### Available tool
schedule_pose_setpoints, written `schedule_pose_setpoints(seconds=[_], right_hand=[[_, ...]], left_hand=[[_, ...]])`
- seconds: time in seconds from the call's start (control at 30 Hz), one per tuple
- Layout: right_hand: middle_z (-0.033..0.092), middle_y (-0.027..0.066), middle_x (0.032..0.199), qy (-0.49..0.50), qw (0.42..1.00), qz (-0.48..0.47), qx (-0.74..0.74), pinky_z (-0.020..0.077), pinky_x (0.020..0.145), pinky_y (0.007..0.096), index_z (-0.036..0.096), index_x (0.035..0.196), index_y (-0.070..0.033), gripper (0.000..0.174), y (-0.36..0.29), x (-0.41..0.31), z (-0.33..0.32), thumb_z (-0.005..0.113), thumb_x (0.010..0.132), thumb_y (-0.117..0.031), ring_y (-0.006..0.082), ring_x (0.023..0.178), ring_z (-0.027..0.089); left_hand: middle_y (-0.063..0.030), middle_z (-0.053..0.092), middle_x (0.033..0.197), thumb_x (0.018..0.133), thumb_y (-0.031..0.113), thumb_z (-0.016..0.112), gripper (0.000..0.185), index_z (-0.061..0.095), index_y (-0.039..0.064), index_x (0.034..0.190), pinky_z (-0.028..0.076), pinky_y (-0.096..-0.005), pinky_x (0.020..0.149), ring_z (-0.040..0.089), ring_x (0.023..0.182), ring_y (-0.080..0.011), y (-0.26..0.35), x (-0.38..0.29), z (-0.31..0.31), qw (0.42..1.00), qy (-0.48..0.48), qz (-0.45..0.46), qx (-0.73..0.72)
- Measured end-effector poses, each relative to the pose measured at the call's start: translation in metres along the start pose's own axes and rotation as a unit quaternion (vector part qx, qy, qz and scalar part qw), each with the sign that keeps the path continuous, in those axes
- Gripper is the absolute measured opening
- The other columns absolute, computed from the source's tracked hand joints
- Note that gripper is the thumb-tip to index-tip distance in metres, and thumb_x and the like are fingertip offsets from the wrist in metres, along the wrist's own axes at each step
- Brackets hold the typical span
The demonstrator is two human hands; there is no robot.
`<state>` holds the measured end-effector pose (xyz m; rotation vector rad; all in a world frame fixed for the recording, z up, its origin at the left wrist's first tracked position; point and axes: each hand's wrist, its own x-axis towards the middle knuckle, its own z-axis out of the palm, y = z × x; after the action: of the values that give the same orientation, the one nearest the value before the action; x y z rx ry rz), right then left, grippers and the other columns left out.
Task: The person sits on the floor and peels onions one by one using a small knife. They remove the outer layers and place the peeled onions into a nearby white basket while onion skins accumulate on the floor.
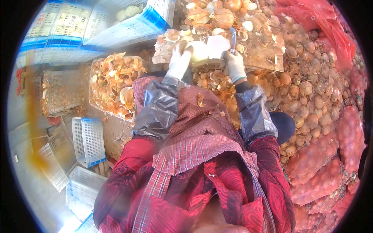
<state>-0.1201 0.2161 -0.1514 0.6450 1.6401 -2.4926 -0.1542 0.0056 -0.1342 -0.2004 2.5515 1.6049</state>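
Both hands wear whitish work gloves over a wooden board (259, 59) strewn with onion skins. My left hand (179, 56) has its fingers against the left side of a peeled white onion (198, 51); whether it grips the onion is unclear. A second white piece (218, 46), flat-faced and apparently onion, lies just right of it, touching or nearly so. My right hand (234, 62) is closed around the handle of a knife, the blade (233, 36) pointing up and away. Its fingertips are partly hidden beside the white piece. Unpeeled onions (223, 18) lie farther back on the board.
A large heap of unpeeled onions (311, 99) spreads to the right, with red mesh sacks (320, 177) beyond. At left stand a crate of onion skins (113, 84) and a white-and-blue plastic crate (89, 142). Another blue-edged crate (128, 32) holds peeled onions near the board's upper left.
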Motion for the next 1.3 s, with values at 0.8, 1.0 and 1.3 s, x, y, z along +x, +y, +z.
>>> schedule_pose_setpoints(seconds=[0.8,1.0,1.3], right_hand=[[0.061,0.0063,0.072,0.178,0.94,-0.046,-0.288,0.0469,0.051,0.0312,0.059,0.092,-0.003,0.025,-0.069,0.045,-0.145,0.061,0.09,-0.028,0.0144,0.055,0.057],[0.067,0.0148,0.086,0.077,0.888,-0.166,-0.422,0.0517,0.071,0.0375,0.058,0.108,-0.003,0.045,-0.091,-0.015,-0.018,0.064,0.087,-0.042,0.0276,0.077,0.066],[0.064,0.0083,0.095,-0.034,0.962,-0.077,-0.259,0.0484,0.072,0.0289,0.056,0.112,0.007,0.032,-0.014,0.015,-0.033,0.058,0.086,-0.01,0.0173,0.078,0.058]], left_hand=[[-0.0189,0.047,0.136,0.084,0.034,0.068,0.069,0.039,0.01,0.142,0.042,-0.0384,0.103,0.051,0.123,-0.0312,-0.05,0.026,0.039,0.995,0.01,0.04,-0.086],[-0.0282,0.039,0.137,0.08,0.051,0.063,0.075,0.04,0.014,0.141,0.042,-0.0524,0.101,0.041,0.124,-0.0473,0.004,-0.002,0.046,0.984,-0.005,0.046,0.171],[-0.0248,0.041,0.137,0.065,0.041,0.075,0.076,0.049,0.014,0.132,0.043,-0.0495,0.099,0.045,0.122,-0.0431,0.031,-0.025,0.062,0.976,-0.006,0.106,0.19]])
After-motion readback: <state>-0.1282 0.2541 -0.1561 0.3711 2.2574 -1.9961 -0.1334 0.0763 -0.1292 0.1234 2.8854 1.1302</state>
